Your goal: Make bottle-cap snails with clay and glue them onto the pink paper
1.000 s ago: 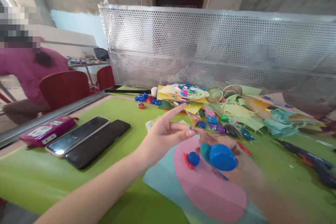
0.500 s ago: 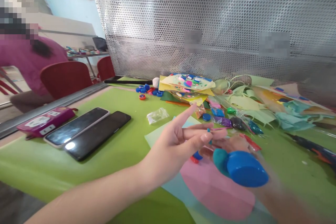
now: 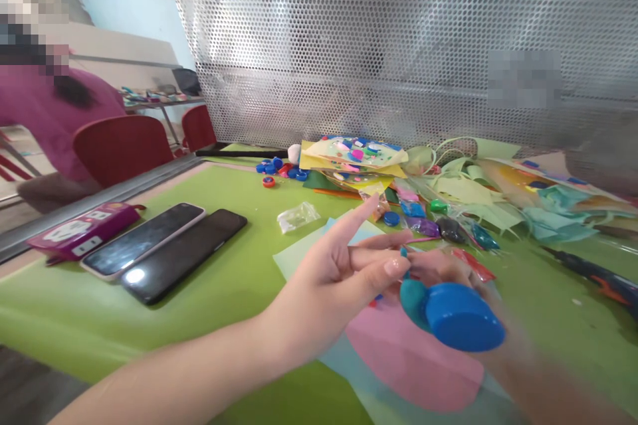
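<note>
My left hand (image 3: pixel 333 272) reaches across the middle with its index finger stretched out. Its thumb and another finger are closed on a thin bit of teal clay (image 3: pixel 405 259). Close beside it, my right hand (image 3: pixel 448 267) holds a blue bottle cap (image 3: pixel 464 319), and the cap hides part of its fingers. A rounded lump of teal clay (image 3: pixel 413 302) sticks to the cap's left side. Below both hands lies a pink paper shape (image 3: pixel 419 365) on a light blue sheet (image 3: pixel 349 362). Small red and blue pieces under my left hand are mostly covered.
Two phones (image 3: pixel 184 255) and a purple case (image 3: pixel 84 229) lie left. Behind are bottle caps (image 3: pixel 272 166), decorated paper (image 3: pixel 353 154), bagged clay (image 3: pixel 451 230) and paper scraps (image 3: pixel 463 189). A glue gun (image 3: pixel 593 279) lies right. A perforated metal panel (image 3: pixel 399 46) stands behind; a person in pink (image 3: pixel 94 93) sits left.
The thin teal bit between my hands has shifted slightly right and down, nearer the clay lump. The blue cap has moved a little left. The camera view has shifted slightly.
</note>
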A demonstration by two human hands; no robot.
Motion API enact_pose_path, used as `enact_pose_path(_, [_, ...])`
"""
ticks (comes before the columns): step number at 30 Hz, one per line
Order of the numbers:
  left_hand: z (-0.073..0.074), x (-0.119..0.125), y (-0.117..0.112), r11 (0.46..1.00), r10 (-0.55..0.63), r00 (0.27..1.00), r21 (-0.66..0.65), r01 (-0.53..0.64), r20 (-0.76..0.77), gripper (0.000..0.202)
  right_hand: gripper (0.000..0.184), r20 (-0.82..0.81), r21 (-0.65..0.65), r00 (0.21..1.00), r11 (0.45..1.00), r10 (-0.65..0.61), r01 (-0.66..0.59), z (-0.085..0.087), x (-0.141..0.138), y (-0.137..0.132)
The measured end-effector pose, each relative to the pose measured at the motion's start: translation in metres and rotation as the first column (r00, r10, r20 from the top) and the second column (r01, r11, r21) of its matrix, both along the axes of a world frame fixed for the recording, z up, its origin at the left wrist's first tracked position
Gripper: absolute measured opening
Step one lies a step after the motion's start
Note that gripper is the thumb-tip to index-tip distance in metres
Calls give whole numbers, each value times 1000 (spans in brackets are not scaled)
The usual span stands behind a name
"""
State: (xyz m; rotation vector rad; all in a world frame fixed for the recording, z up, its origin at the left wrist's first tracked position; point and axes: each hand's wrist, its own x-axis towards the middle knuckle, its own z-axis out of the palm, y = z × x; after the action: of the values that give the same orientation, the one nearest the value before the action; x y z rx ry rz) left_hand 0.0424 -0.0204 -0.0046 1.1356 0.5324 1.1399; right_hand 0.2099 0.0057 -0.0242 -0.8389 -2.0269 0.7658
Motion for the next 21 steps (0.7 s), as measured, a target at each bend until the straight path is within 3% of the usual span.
enact_pose_path(2, [1, 0, -1, 1000, 3, 1000, 9, -3, 3, 81, 59, -173, -180, 982, 978, 71, -102, 4, -2, -2])
enact_pose_path(5, [0, 0, -1, 1000, -4, 1000, 2, 4, 12, 81, 57, -364, -364, 921, 889, 139, -278, 7, -4, -5])
enact_pose_path(7, [-1, -1, -2, 1000, -11, 1000, -16, 11, 17, 80, 58, -394, -374, 906, 874, 153, -310, 7, -5, -6])
enact_pose_path(12, [-1, -2, -3, 998, -48, 997, 43, 45, 57, 79, 62, -349, -353, 930, 902, 119, -248, 10, -8, -6])
enact_pose_path(18, [1, -1, -4, 997, -75, 992, 21, 73, 100, 66, 62, -362, -421, 926, 868, 104, -262, 14, -8, -6])
enact_pose_path(21, [0, 0, -3, 995, -95, 987, 2, 95, 127, 61, 60, -299, -403, 951, 892, 83, -204, 14, -9, -6])
